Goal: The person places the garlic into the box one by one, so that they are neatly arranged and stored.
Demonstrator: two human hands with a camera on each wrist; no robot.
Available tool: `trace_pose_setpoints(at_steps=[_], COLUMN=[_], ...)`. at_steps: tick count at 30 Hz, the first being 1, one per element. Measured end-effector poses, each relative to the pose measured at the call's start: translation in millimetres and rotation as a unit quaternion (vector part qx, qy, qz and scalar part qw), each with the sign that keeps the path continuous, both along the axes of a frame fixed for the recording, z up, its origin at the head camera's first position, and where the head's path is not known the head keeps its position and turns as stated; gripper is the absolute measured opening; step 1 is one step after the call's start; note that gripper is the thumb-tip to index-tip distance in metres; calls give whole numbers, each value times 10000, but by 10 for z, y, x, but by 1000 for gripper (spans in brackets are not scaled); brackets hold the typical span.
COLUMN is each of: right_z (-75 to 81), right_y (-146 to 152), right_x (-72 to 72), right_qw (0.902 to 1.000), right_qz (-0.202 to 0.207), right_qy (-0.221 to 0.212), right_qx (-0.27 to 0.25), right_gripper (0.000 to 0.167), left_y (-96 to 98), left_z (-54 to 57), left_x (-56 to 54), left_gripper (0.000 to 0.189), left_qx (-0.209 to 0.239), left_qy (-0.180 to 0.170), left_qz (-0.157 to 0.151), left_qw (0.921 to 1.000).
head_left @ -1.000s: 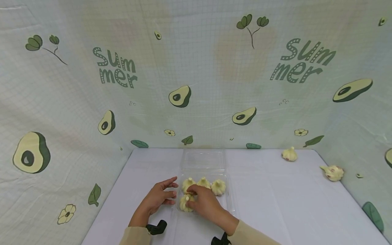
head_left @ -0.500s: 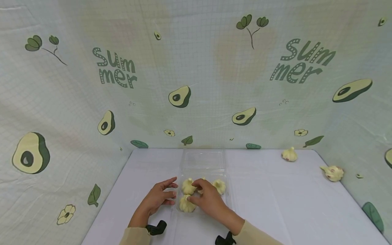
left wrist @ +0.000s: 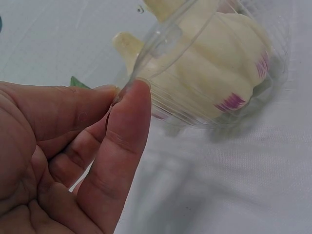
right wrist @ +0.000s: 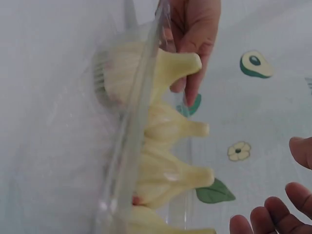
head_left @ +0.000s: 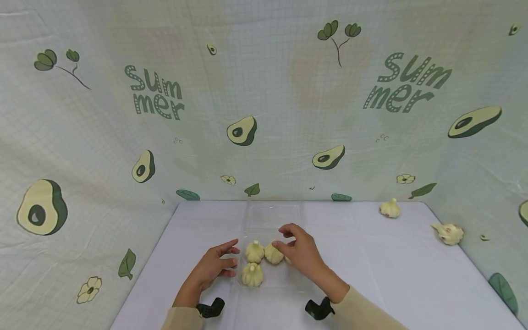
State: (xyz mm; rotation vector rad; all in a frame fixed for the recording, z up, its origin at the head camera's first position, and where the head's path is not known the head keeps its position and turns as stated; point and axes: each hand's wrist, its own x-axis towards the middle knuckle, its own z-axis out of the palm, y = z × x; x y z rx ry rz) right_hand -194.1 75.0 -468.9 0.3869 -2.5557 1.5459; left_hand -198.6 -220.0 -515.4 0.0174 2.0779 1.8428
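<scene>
A clear plastic clamshell box (head_left: 288,279) lies open in front of me, with several garlic bulbs inside. One bulb (head_left: 252,274) sits front left, another (head_left: 254,251) back left and a third (head_left: 274,252) back middle; one more at the back right is mostly hidden by my right hand (head_left: 304,252). In the left wrist view my left hand (left wrist: 122,146) pinches the box's rim between thumb and forefinger, beside a bulb (left wrist: 219,68) with purple marks. My right hand hovers over the box's right part, fingers parted, holding nothing; its fingertips (right wrist: 263,217) show apart from the bulbs in the right wrist view.
The box's raised lid (head_left: 274,214) leans at the back. Two loose garlic bulbs lie far right on the white table: one near the back edge (head_left: 389,208), one by the right edge (head_left: 448,233). A printed cloth (head_left: 284,91) surrounds the table's back and sides.
My right hand has let go of the front-left bulb and moved right and back, uncovering the middle bulb and covering the right one. The left hand stays in place.
</scene>
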Motion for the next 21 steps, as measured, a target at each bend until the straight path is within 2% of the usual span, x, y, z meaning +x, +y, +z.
trace_pose_setpoints(at_steps=[10, 16, 21], right_z=[151, 156, 132], right_y=[490, 764, 976], right_x=[-250, -394, -449], right_qw=[9968, 9920, 9885], right_qz=[-767, -1177, -1413], right_qy=[199, 391, 409], right_qx=[89, 248, 348], right_gripper=[37, 39, 40], left_y=[-3, 16, 45], left_z=[1, 4, 9], left_x=[-7, -22, -46], left_gripper=[72, 72, 72], left_qx=[-11, -42, -108], left_qy=[-48, -79, -55], left_qz=[-19, 17, 39], left_qw=[10000, 10000, 9999])
